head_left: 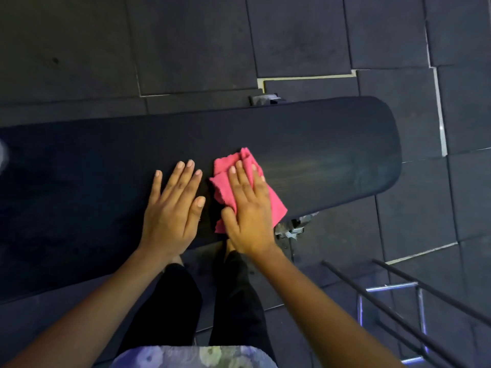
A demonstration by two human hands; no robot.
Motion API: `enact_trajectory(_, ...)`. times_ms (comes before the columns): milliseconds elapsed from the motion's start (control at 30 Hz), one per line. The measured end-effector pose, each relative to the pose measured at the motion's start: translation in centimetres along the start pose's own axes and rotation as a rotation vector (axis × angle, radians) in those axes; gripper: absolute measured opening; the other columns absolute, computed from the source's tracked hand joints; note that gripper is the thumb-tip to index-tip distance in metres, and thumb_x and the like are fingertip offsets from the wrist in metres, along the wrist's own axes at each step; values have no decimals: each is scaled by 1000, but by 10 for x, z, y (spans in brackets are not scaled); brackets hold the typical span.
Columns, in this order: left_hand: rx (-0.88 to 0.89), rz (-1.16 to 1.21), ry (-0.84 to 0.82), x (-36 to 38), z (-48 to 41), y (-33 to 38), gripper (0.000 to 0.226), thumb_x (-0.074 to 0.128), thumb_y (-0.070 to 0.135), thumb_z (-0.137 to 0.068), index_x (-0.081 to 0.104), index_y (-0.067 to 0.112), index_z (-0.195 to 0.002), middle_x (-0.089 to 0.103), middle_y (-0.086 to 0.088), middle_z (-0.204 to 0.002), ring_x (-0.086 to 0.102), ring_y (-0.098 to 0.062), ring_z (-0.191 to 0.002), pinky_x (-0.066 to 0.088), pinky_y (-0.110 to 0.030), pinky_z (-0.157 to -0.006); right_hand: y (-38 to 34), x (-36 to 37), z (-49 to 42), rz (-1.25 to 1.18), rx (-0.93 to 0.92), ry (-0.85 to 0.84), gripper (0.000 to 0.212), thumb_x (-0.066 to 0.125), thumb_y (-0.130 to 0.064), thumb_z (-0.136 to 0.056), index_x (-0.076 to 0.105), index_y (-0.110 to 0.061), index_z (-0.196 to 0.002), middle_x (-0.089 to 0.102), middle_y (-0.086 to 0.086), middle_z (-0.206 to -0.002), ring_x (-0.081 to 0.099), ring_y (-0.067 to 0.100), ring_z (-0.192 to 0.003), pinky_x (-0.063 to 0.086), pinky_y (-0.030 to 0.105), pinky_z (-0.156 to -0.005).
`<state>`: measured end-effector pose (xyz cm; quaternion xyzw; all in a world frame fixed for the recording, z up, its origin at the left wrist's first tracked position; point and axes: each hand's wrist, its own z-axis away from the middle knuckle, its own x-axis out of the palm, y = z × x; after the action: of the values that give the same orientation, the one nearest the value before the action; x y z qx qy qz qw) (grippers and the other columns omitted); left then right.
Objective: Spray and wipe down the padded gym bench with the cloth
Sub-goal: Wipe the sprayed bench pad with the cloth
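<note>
My right hand (248, 208) lies flat on the pink cloth (240, 187), fingers (243, 176) together and extended, pressing it onto the dark padded desk (318, 155) at the centre of the frame. The cloth shows around and beneath my palm. Just left, my left hand (172, 205) rests flat on the pad, fingers slightly spread, holding nothing.

Cloth (247, 187) on bench (318, 155) — left hand (174, 208) beside.

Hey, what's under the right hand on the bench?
A crumpled pink cloth lies under the right hand, pressed flat onto the padded bench. Cloth edges show around the palm; the part beneath the hand, and the bench surface below it, are covered.
</note>
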<state>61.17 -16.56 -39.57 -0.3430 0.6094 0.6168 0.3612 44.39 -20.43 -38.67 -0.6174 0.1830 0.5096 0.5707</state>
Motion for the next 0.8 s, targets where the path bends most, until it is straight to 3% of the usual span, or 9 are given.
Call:
enact_trajectory(100,-16,-76,-85,-11,11,-16,53,23,35,-102,34,8,-146,28,-7,-156,22,-21,-146,10,-51,-120,11,-2,-2,247,-65,-88,75,28,-50,-92,20,-7,-154,12,10,-163,5,33,-152,5,51,-123)
enact_trajectory(200,53,-183,-175,-13,18,-30,56,20,38,-102,26,10,-150,20,-6,-159,15,-20,-148,10,-49,-120,16,1,-1,297,-62,-49,71,24,-49,-94,23,-11,-154,15,7,-163,8,28,-152,7,50,-123)
enact_trajectory(533,7,-208,-135,-8,23,-33,58,26,39,-100,25,10,-150,19,-7,-159,15,-21,-148,15,-48,-119,-22,31,4,150,344,178,67,23,-39,-92,21,-16,-155,10,0,-163,10,27,-151,15,47,-120)
enact_trajectory(633,-78,-231,-157,-11,35,-35,60,23,42,-101,16,11,-152,12,-7,-161,7,-20,-149,8,-46,-121,-46,43,20,156,367,124,70,23,-38,-91,16,-11,-155,10,6,-164,5,30,-151,7,45,-121)
enact_trajectory(800,-82,-277,-192,-19,61,-47,62,22,43,-100,12,12,-153,8,-6,-162,6,-19,-149,10,-45,-120,-47,42,33,342,148,-104,78,19,-49,-94,6,-1,-154,-1,19,-163,-5,38,-150,3,50,-123)
